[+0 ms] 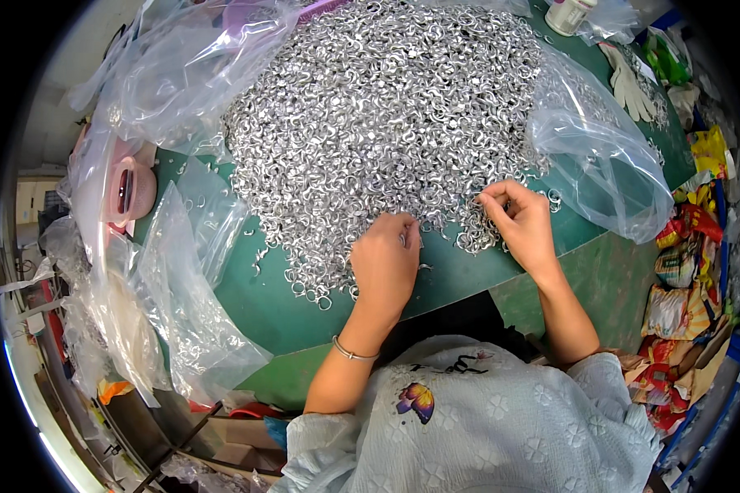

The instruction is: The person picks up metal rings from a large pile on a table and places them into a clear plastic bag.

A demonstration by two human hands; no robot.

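Observation:
A broad heap of small silvery metal rings (386, 107), many looking like open or hooked loops, covers the middle of the green table (304, 324). My left hand (386, 259) is at the heap's near edge, back upward, fingers curled together; a small glint shows by them, but what they hold is hidden. To its right, my right hand (519, 223) pinches with thumb and forefinger at a small metal ring on the heap's lower right edge. A small cluster of rings lies just below those fingertips. Loose rings are scattered to the left of my left hand.
Clear plastic bags lie at the left (185, 287) and right (604, 164) of the heap. A pink container (131, 191) stands at the left edge. Pale gloves (629, 86) and a white jar (569, 15) are at the far right. Colourful packages (678, 312) are piled beyond the table's right side.

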